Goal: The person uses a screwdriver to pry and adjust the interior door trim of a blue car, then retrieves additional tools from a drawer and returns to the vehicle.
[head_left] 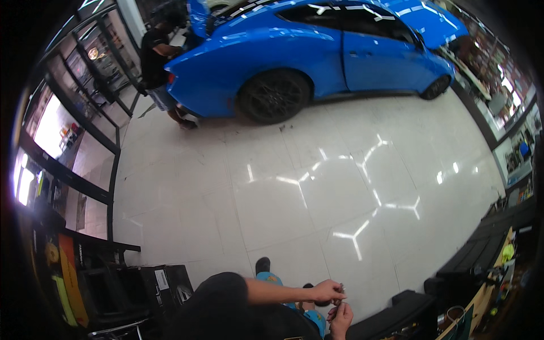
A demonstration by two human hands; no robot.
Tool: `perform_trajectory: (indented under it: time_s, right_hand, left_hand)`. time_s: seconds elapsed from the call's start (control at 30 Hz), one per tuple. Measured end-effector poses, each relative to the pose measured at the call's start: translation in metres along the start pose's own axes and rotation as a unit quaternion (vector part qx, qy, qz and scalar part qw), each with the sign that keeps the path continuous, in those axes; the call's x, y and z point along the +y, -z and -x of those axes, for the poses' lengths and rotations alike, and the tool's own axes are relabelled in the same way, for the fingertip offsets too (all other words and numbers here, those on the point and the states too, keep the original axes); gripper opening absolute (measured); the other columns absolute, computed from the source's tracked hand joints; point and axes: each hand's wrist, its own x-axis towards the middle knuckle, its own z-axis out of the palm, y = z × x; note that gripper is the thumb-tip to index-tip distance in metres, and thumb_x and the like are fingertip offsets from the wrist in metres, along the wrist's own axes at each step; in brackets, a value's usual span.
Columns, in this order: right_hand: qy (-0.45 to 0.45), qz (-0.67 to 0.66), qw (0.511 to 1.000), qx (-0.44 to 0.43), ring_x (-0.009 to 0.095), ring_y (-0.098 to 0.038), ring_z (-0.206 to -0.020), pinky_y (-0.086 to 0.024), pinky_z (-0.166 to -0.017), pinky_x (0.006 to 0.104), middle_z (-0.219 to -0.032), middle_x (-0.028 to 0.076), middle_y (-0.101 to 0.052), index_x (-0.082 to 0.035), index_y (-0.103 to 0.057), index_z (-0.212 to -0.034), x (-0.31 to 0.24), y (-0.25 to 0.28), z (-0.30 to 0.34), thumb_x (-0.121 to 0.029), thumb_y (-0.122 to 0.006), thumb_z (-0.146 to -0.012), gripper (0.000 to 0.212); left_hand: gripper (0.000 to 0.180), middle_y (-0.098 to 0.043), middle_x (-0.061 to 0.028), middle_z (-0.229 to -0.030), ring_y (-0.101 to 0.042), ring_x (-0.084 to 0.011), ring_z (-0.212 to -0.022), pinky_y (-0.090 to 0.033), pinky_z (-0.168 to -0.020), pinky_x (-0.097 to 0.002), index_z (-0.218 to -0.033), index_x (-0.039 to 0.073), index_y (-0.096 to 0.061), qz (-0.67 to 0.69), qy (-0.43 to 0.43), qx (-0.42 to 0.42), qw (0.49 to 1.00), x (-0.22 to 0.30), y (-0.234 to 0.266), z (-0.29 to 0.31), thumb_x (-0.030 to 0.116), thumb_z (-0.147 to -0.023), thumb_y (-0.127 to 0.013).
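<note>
My left hand (328, 292) reaches across in front of my body at the lower middle, its fingers pinched together around something small that I cannot make out. Just below it, close to its fingertips, my right hand (340, 321) is curled with thumb and fingers drawn together. Whatever lies between those fingers is too small to tell. Both hands are held above the pale tiled floor (283, 226), beside a long black case or bench (391, 320) at the lower right.
A blue car (323, 56) stands across the far side, its front hood raised. Another person (156, 62) is at its rear. Glass-panelled black frames (110, 164) line the left. Black boxes (167, 286) sit at my lower left, a cluttered wooden-edged bench (481, 300) at lower right.
</note>
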Motion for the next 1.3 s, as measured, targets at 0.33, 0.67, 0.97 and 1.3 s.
perform_trajectory:
  time_s: [0.33,0.67,0.97,1.3]
  right_hand:
    - [0.152,0.318,0.908,-0.227,0.027,-0.072,-0.068,-0.057,-0.068,0.0387,-0.069,0.011,-0.071,-0.003,-0.068,-0.096,-0.057,-0.226,-0.011,-0.016,-0.058,-0.098,0.017]
    - [0.413,0.439,0.726,-0.332,0.036,-0.069,-0.077,-0.054,-0.068,0.0417,-0.082,0.016,-0.071,-0.006,-0.068,-0.094,-0.097,-0.324,-0.003,-0.014,-0.065,-0.092,0.009]
    - [0.437,0.407,0.706,-0.381,0.032,-0.069,-0.073,-0.055,-0.065,0.0387,-0.090,0.010,-0.072,-0.009,-0.071,-0.095,-0.123,-0.329,0.001,-0.016,-0.069,-0.089,0.009]
    - [0.387,0.402,0.765,-0.321,0.027,-0.070,-0.072,-0.054,-0.062,0.0362,-0.087,0.011,-0.071,-0.010,-0.071,-0.095,-0.131,-0.283,0.011,-0.019,-0.070,-0.090,0.011]
  left_hand:
    - [0.035,-0.073,-0.0012,-0.101,-0.065,-0.0076,-0.084,-0.050,-0.071,-0.0235,-0.110,0.004,-0.072,0.252,-0.091,0.297,0.917,-0.014,0.158,0.194,0.036,-0.101,-0.060]
    - [0.026,-0.071,-0.0023,-0.094,-0.062,-0.0100,-0.079,-0.049,-0.073,-0.0259,-0.100,0.005,-0.070,0.369,-0.214,0.408,0.807,-0.024,0.206,0.307,0.028,-0.102,-0.060]
    - [0.033,-0.066,-0.0091,-0.071,-0.059,-0.0149,-0.066,-0.047,-0.064,-0.0308,-0.106,0.005,-0.075,-0.089,-0.104,0.513,0.847,0.013,0.201,0.341,0.035,-0.093,-0.069]
    - [0.035,-0.066,-0.0155,-0.075,-0.060,-0.0201,-0.067,-0.049,-0.067,-0.0364,-0.101,0.004,-0.072,-0.325,-0.076,0.265,0.905,0.041,0.208,0.329,0.037,-0.094,-0.065]
